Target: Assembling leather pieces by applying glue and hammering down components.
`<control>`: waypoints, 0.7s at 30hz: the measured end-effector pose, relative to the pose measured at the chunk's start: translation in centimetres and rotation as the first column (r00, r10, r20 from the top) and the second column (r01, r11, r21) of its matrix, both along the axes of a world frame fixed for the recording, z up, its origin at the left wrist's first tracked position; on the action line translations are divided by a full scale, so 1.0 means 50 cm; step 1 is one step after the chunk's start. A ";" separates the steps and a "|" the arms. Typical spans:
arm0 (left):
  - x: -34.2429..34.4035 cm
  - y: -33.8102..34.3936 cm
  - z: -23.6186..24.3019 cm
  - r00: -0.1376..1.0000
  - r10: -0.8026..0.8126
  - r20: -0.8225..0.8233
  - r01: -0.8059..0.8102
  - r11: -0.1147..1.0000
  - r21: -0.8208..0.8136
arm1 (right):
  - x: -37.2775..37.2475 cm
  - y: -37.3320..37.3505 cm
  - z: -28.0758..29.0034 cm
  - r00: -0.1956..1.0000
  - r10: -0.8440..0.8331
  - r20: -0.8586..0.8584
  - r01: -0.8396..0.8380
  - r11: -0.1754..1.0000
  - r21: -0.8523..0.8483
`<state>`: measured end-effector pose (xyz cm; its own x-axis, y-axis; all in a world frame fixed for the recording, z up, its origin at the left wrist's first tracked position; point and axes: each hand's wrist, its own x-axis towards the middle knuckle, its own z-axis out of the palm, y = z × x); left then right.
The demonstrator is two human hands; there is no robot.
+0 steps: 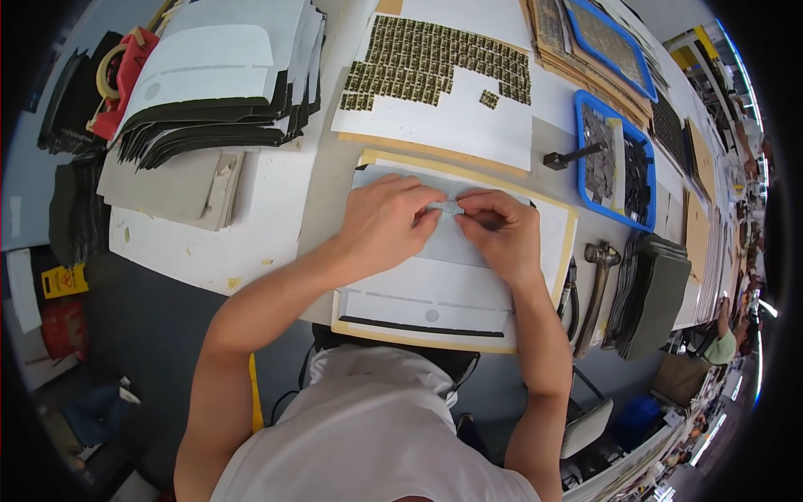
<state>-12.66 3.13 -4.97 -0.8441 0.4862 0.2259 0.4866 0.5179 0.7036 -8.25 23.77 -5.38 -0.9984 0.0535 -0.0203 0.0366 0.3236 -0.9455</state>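
Note:
Between my two hands is a small, pale grey, speckled piece [447,207], held just above a flat panel. My left hand [386,216] pinches its left end between thumb and fingers. The right end is in the closed fingertips of my right hand [507,230]. Beneath them the panel [393,289] shows a grey upper part, a white lower part and a black strip along its near edge. It lies on a board [552,266] with a yellowish border. My fingers hide part of the piece.
Beyond the board, a white sheet [493,138] bears rows of small dark-and-gold pieces. Stacked black-edged panels [209,58] and a red tape dispenser [125,84] stand at left. At right are a blue tray [580,159], a black-headed tool [569,157], a hammer [598,276] and dark sheets [657,284].

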 end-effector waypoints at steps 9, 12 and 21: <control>-0.005 0.002 0.007 1.000 -0.010 0.016 0.010 1.000 0.005 | -0.005 0.000 0.004 1.000 -0.011 0.017 0.011 1.000 -0.007; -0.005 0.004 0.004 0.999 -0.010 -0.042 0.009 1.000 -0.024 | -0.006 0.001 0.012 1.000 0.001 0.009 -0.001 1.000 0.015; -0.010 0.009 0.009 0.998 -0.008 0.064 0.011 0.999 -0.042 | -0.003 0.011 0.022 1.000 -0.017 -0.007 0.018 0.982 0.190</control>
